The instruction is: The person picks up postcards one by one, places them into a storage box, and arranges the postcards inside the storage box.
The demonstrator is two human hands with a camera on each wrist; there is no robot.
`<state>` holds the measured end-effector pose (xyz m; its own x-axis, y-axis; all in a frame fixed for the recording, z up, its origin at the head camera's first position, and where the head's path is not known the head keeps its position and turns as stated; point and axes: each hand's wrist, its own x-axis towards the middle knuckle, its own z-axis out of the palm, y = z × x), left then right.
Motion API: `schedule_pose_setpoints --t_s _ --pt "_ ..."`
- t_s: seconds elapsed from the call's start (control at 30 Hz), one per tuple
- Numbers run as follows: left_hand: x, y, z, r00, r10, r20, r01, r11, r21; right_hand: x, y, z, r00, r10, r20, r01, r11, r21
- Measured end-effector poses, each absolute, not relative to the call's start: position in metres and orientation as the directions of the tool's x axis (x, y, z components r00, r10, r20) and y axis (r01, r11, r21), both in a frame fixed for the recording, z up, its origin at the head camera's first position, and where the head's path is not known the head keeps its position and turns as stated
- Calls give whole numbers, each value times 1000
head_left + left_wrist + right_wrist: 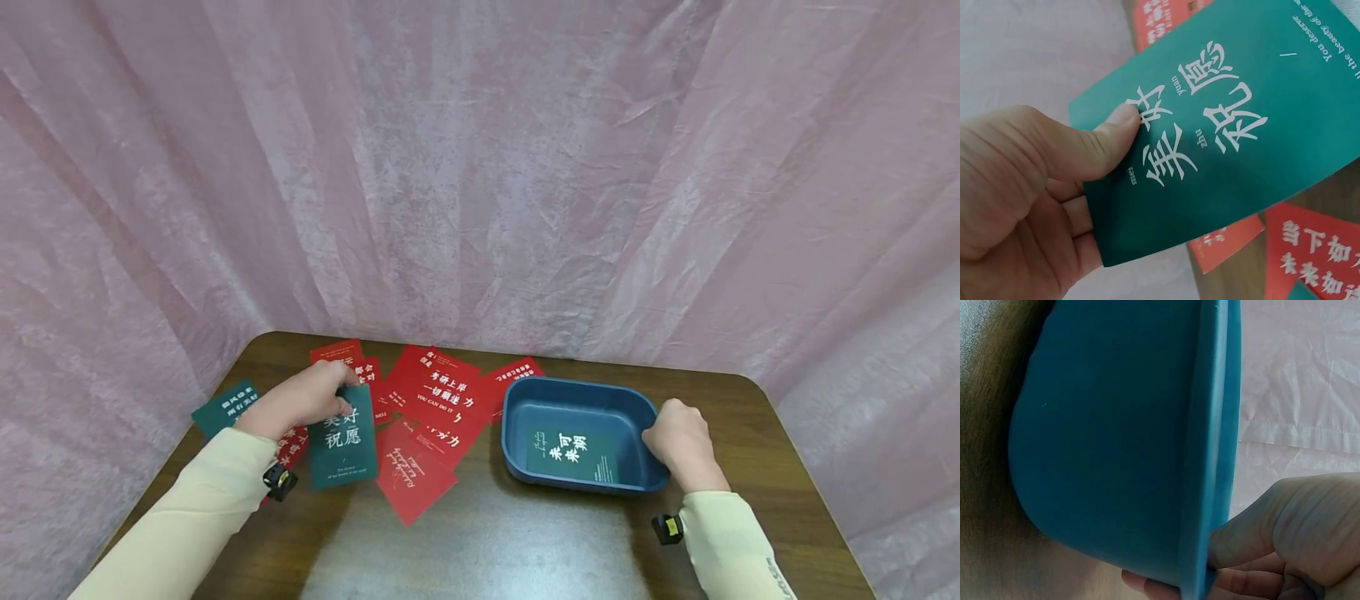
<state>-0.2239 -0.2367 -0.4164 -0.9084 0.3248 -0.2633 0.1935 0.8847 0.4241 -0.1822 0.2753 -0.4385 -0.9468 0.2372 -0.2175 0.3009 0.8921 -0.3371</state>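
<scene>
My left hand (pixel 303 400) pinches a green card (pixel 343 448) with white characters, lifted over the left side of the table; in the left wrist view the thumb (pixel 1107 134) presses on the green card (pixel 1235 131) face and the fingers curl behind it. My right hand (pixel 681 442) grips the right rim of a blue tub (pixel 517 400), and the right wrist view shows the thumb (pixel 1241 531) over the rim of the blue tub (pixel 1116 437) with fingers under it. Another green card (pixel 572 455) lies flat inside the tub.
Several red cards (pixel 438 400) lie fanned over the dark wooden table (pixel 480 542) between my hands. One more green card (pixel 225 408) lies at the table's left edge. A pink cloth backdrop (pixel 480 167) hangs behind and around the table.
</scene>
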Motion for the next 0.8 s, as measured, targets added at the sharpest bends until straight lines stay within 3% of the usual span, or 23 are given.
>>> schedule_pose_setpoints --t_s 0.3,0.57,0.8 --pt "-223 -241 -391 -932 316 -175 201 857 475 -183 276 -438 -946 243 -216 306 890 -338" --pt "-229 -231 -393 -970 241 41 226 817 530 -183 276 -440 -943 246 -223 311 889 -336" --pt "-230 -205 -392 -967 129 218 236 773 589 -183 275 -438 -943 249 -222 314 886 -340"
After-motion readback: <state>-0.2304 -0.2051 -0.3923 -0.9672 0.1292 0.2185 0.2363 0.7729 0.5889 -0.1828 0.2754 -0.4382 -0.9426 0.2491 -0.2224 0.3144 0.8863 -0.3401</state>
